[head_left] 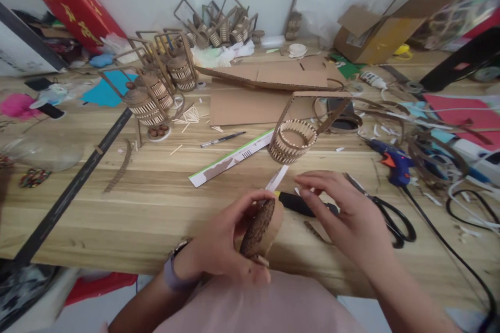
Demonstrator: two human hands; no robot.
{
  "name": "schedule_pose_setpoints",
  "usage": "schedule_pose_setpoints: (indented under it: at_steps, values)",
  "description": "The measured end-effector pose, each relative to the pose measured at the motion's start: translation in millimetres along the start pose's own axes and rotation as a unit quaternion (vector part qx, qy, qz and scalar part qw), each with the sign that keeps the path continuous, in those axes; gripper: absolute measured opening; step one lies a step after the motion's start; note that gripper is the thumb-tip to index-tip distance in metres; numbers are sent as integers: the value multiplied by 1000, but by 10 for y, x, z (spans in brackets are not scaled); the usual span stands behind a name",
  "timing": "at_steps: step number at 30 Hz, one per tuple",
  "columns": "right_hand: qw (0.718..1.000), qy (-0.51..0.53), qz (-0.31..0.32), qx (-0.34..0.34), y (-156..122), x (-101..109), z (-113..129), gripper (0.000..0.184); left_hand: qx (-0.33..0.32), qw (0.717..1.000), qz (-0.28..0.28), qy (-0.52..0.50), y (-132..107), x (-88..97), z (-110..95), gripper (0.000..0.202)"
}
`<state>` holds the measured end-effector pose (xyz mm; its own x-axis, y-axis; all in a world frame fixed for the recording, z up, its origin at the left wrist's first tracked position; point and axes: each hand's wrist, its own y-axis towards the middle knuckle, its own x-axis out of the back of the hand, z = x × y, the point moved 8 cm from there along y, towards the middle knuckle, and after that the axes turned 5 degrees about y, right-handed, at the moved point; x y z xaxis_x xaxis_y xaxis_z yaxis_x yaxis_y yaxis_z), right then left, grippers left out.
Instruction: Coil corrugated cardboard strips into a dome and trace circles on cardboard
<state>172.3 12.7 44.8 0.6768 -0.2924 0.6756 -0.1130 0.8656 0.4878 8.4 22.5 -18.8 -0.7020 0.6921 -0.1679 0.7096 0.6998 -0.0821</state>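
Cardboard piece (266,229), rough dark brown on one face and plain tan on the other, stands tilted in the left hand (216,244), above the near side of the bench (148,218). The left fingers (250,199) are clamped on it, with the thumb toward the near end. The right hand (349,218) hangs just to the right, its index finger and thumb slightly apart, with nothing visible between them. A light hold at the edge would seem best, as hard squeezing could crease the card; the free hand should probably keep clear of the black-handled tool (300,204) between the hands and the scissors (395,218) to the right.

Farther out, a slatted basket (287,153) with a tall handle stands upright, a printed strip (230,162) reaching it from the left. A pen (222,139) lies beyond the strip; a blue glue gun (399,173) lies right.

The strip bears black bars but no readable words. A white bottle (373,80), far right, has blurred lettering; gold characters on a red box (70,1), far left, are illegible too.
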Motion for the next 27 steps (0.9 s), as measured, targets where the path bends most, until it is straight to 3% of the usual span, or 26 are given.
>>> schedule_pose_setpoints:
  at_steps: [5,8,14,19,22,27]
  values:
    - [996,10,-50,-68,76,-4,-113,12,-51,998,13,42,-50,7,-72,93]
    - [995,20,-38,-86,111,-15,-191,17,-68,990,23,125,-33,-1,-152,90]
    - [999,14,47,6,217,-107,-75,18,-58,962,37,264,-1,-42,-243,88]
    - [999,-22,8,37,189,44,-22,3,-3,937,-44,346,-21,34,-216,88]
    - [998,-58,-11,37,168,131,-32,4,8,917,-85,389,-16,78,-229,84]
    - [984,-123,-17,124,188,53,131,23,3,897,-52,438,10,3,-231,85]
